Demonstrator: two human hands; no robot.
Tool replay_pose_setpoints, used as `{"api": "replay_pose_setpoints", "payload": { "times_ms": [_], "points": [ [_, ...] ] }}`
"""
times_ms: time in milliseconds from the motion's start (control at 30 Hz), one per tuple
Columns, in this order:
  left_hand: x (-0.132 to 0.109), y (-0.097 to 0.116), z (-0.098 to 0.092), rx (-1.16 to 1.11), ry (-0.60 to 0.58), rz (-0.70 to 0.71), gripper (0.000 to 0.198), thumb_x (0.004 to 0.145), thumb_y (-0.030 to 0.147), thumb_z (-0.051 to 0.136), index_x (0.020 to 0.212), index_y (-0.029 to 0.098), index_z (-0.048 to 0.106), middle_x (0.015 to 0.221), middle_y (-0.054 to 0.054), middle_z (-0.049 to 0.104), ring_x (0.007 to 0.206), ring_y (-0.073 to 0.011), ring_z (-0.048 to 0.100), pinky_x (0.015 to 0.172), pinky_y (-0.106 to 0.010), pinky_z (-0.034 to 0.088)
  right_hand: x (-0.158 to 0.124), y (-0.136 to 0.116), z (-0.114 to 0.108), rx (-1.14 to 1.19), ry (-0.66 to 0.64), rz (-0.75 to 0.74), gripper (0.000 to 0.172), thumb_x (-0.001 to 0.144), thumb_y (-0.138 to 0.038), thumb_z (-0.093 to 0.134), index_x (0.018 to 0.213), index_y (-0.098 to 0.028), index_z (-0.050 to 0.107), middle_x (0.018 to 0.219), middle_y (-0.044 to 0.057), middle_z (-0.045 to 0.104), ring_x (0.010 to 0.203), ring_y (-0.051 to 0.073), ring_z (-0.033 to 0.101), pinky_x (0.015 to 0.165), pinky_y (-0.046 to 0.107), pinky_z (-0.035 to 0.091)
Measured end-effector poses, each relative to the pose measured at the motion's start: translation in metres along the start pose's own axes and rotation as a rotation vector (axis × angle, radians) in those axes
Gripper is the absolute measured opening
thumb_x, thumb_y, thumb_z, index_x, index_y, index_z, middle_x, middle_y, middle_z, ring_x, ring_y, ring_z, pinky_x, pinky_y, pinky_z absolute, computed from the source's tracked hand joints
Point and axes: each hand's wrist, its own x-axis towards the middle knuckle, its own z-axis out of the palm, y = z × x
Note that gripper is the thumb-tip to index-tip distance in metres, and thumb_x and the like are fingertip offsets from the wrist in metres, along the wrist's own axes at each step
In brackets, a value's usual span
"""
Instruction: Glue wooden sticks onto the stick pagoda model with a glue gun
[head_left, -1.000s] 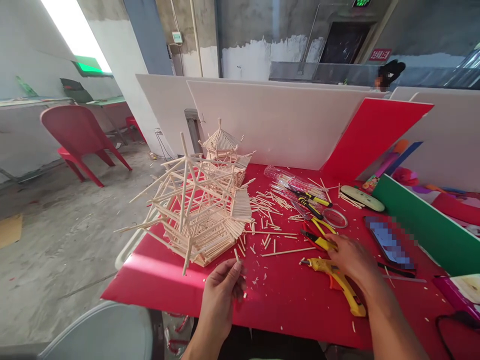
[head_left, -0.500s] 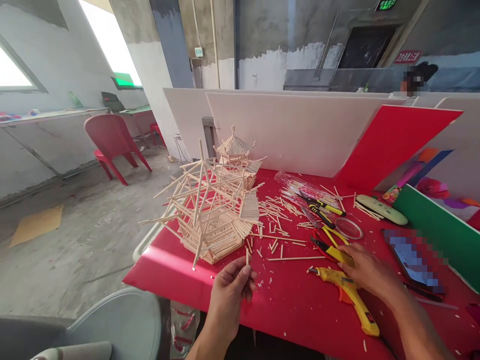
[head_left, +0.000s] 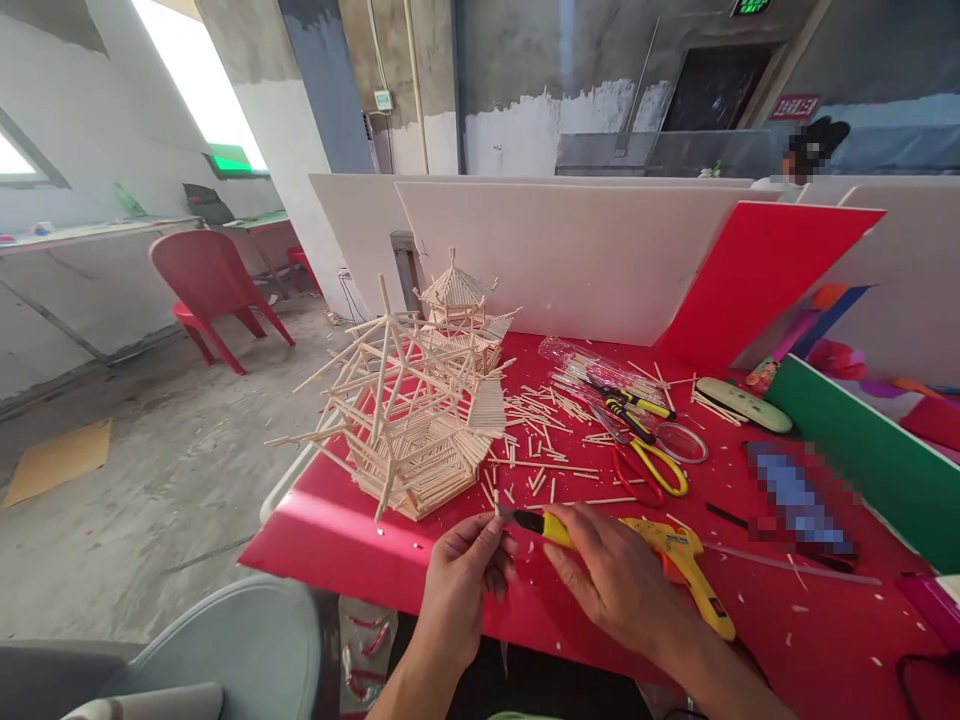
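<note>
My left hand (head_left: 469, 570) pinches a short wooden stick (head_left: 496, 503) upright between thumb and fingers, near the front edge of the red table. In my right hand (head_left: 611, 570) is a yellow and black utility knife (head_left: 555, 530), pointing left, its blade at the stick's upper end. Whether the blade cuts in is too small to tell. Just behind my left hand stands an open frame model of wooden sticks (head_left: 420, 440). A yellow glue gun (head_left: 705, 580) lies to the right, partly hidden by my right hand.
Behind the frame stands a second stick model with a pointed roof (head_left: 454, 285). Loose sticks (head_left: 536, 415), black and yellow pliers (head_left: 630, 412), red and yellow scissors (head_left: 660, 468) and a phone (head_left: 802, 500) lie on the table (head_left: 322, 530). White boards (head_left: 570, 260) rise behind.
My right hand has brought the utility knife leftward from beside the scissors to the stick. My left hand keeps its pinch on the stick. The view has shifted slightly.
</note>
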Motion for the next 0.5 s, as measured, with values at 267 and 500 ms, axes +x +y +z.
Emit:
{"api": "replay_pose_setpoints", "payload": {
  "times_ms": [267,500],
  "points": [
    [-0.001,-0.003,-0.012,0.043,0.006,0.053,0.035,0.064,0.043,0.084,0.070,0.013,0.067,0.061,-0.005,0.067,0.043,-0.0083,0.054,0.038,-0.017,0.035,0.005,-0.008,0.017,-0.012,0.027,-0.021,0.029,0.100,-0.035,0.044,0.122,-0.019,0.054,0.105,0.010,0.068,0.094,0.021,0.066,0.079,0.034,0.054],
    [0.000,-0.002,-0.012,0.048,-0.004,0.016,0.037,0.062,0.044,0.084,0.074,0.012,0.069,0.064,-0.004,0.067,0.045,-0.0079,0.053,0.037,-0.017,0.034,0.005,-0.005,0.019,0.005,-0.024,0.019,0.026,0.102,-0.037,0.038,0.113,-0.019,0.051,0.096,0.008,0.067,0.085,0.020,0.066,0.070,0.031,0.050]
  ]
}}
